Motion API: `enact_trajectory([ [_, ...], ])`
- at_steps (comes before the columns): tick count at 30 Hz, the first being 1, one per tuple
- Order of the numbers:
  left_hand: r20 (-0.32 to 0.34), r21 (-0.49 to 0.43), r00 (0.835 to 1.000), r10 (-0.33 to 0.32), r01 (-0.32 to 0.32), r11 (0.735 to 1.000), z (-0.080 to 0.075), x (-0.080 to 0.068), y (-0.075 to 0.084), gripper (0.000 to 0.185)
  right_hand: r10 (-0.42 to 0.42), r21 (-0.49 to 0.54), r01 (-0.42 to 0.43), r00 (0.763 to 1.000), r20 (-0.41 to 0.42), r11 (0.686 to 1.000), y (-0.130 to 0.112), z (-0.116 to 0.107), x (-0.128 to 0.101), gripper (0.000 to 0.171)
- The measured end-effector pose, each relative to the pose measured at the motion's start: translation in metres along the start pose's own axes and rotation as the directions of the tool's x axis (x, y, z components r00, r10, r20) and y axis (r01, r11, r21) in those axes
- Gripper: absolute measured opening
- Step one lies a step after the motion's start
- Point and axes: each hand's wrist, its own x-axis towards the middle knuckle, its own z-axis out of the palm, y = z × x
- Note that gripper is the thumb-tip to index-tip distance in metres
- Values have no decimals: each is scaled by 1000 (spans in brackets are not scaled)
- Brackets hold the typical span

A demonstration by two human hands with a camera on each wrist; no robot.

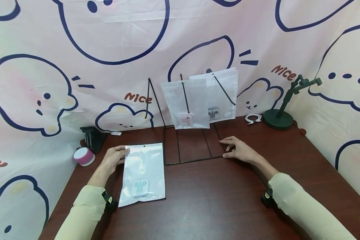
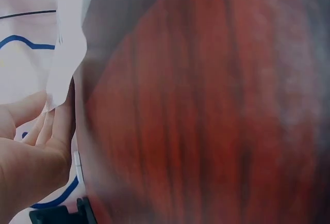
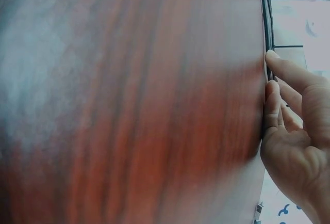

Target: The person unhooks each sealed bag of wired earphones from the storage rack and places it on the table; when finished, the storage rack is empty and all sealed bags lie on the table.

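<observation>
In the head view my left hand [image 1: 111, 160] pinches the upper left corner of a white zip bag [image 1: 144, 173] with blue earphones printed near its bottom. The left wrist view shows thumb and fingers on the bag's corner [image 2: 61, 87]. My right hand [image 1: 239, 150] holds the front right corner of a black wire rack [image 1: 195, 161], thumb at the corner and a finger on the side rod. From one prong of the rack hangs a bag with a pink earphone print [image 1: 172, 96]; bags with black earphones [image 1: 228, 85] hang to its right. The left prong [image 1: 147, 103] carries nothing.
A black stand [image 1: 93, 138] and a pink-and-white jar [image 1: 84, 156] are at the table's left edge, near a small white item [image 1: 116, 133]. At the back right lie a coiled white cable [image 1: 253, 118] and a green stand [image 1: 278, 119]. A printed cloth [image 1: 123, 76] hangs behind.
</observation>
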Motion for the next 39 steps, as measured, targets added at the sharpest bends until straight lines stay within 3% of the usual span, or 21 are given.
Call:
enact_trajectory([
  [7,6,-33,1000,-24,24,999,-3,1,0,56,-3,-7,3,1000,-3,1000,0,-1,1,67],
  [18,27,-67,998,51,-49,997,-10,1,8,58,-2,-9,2,1000,-1,1000,1,0,2,67],
  [24,-19,-37,996,85,-86,996,-14,0,15,61,-5,0,5,1000,-1,1000,0,0,2,67],
  [31,-14,-15,979,201,-201,979,-15,-9,37,69,-12,0,12,1000,3,1000,2,1,2,67],
  [39,10,-111,945,327,-324,940,-2,-9,78,67,-16,3,16,1000,6,1000,0,2,2,66],
])
